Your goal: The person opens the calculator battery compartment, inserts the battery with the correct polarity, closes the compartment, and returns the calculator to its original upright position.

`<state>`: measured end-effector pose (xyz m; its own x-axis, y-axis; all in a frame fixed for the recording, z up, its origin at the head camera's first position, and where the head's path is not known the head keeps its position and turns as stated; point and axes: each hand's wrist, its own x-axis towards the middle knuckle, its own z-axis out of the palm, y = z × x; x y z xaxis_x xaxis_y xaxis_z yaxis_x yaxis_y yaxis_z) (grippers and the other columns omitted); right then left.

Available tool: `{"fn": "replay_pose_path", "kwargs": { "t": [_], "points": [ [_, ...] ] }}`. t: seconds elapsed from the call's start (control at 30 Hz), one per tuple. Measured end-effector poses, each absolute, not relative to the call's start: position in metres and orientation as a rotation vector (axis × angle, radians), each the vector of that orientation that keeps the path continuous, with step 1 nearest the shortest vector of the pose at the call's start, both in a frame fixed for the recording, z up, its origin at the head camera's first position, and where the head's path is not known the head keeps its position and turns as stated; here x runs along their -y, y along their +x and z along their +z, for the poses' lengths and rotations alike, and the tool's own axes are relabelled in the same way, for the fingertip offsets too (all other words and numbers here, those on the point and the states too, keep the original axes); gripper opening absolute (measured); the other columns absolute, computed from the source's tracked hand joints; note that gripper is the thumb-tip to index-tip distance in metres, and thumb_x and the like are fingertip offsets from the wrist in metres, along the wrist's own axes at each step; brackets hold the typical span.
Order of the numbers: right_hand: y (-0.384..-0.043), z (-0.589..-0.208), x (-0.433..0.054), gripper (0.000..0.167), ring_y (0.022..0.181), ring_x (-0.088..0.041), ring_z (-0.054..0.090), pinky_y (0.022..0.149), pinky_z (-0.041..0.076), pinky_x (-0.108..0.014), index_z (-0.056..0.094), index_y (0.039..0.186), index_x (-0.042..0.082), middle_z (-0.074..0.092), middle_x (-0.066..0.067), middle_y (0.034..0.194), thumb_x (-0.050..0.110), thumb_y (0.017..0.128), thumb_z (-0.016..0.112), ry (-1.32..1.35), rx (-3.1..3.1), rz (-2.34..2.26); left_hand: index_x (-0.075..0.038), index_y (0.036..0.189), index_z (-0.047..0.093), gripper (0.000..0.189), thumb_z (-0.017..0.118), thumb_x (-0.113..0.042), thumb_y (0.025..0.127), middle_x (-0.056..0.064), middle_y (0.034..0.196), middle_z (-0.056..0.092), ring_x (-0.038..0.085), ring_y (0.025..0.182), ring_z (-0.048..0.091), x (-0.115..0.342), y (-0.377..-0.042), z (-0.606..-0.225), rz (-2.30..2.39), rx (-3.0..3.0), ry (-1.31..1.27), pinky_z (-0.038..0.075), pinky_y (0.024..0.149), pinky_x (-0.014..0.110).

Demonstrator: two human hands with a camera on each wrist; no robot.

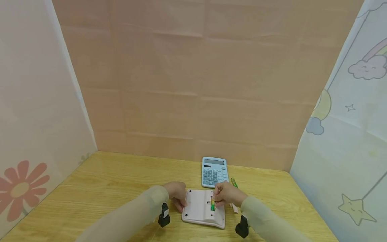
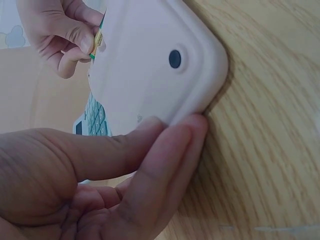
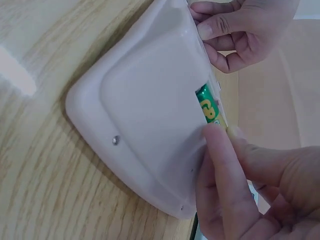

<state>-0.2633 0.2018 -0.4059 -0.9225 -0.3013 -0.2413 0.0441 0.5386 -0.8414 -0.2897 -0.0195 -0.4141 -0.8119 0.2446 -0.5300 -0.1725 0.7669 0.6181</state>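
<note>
A pale pink calculator [image 1: 198, 205] lies face down on the wooden table, its front hidden and its battery slot uncovered. My left hand [image 1: 177, 195] pinches its left edge, thumb on the back and fingers along the side, as the left wrist view shows close up. In the slot sits a green and yellow battery [image 3: 208, 102], partly covered by fingertips. Thumb and index finger of my right hand [image 1: 227, 194] pinch the battery's far end. Beside that hand lies a small pink piece [image 1: 234, 209], partly hidden under the wrist.
Behind the pink calculator a light blue calculator [image 1: 214, 172] lies face up, with its screen at the far end. A second green battery [image 1: 234, 182] rests to its right. A brown paper-like wall [image 1: 193, 101] borders the table's back, and printed sheets stand at both sides.
</note>
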Motion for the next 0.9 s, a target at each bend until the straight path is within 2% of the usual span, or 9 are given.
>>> {"fn": "replay_pose_path", "kwargs": {
  "t": [0.3,0.47,0.63,0.9],
  "points": [
    [-0.269,-0.404,-0.201,0.015,0.062,-0.011,0.063,0.059,0.058,-0.024,0.058,0.075,-0.001,0.068,-0.007,0.078,-0.003,0.085,0.069,-0.163,-2.43,-1.289,0.007,0.102,0.053,0.028,0.072,0.005,0.081,0.023,0.075,0.064,0.023,0.052,0.066,0.021,-0.287,-0.41,0.887,-2.362,0.071,0.058,0.054,0.028],
    [-0.269,-0.402,-0.201,0.013,0.061,-0.011,0.063,0.058,0.057,-0.023,0.06,0.076,-0.003,0.066,-0.008,0.079,-0.003,0.085,0.069,-0.183,-2.412,-1.283,0.007,0.103,0.052,0.029,0.072,0.006,0.081,0.022,0.075,0.064,0.025,0.056,0.069,0.021,-0.288,-0.41,0.891,-2.356,0.072,0.058,0.056,0.029],
    [-0.271,-0.405,-0.206,0.012,0.064,-0.012,0.064,0.06,0.057,-0.022,0.06,0.078,-0.002,0.066,-0.01,0.083,-0.001,0.087,0.067,-0.207,-2.319,-1.352,0.009,0.107,0.052,0.032,0.071,0.006,0.081,0.022,0.074,0.065,0.023,0.052,0.067,0.021,-0.287,-0.411,0.893,-2.358,0.062,0.058,0.055,0.028],
    [-0.273,-0.41,-0.215,0.007,0.071,-0.013,0.065,0.066,0.058,-0.023,0.059,0.085,-0.001,0.067,-0.012,0.093,-0.001,0.091,0.062,-0.18,-2.189,-1.46,0.008,0.099,0.055,0.025,0.072,0.005,0.081,0.022,0.072,0.065,0.021,0.049,0.065,0.018,-0.286,-0.409,0.874,-2.385,0.058,0.057,0.053,0.027]
  ]
}}
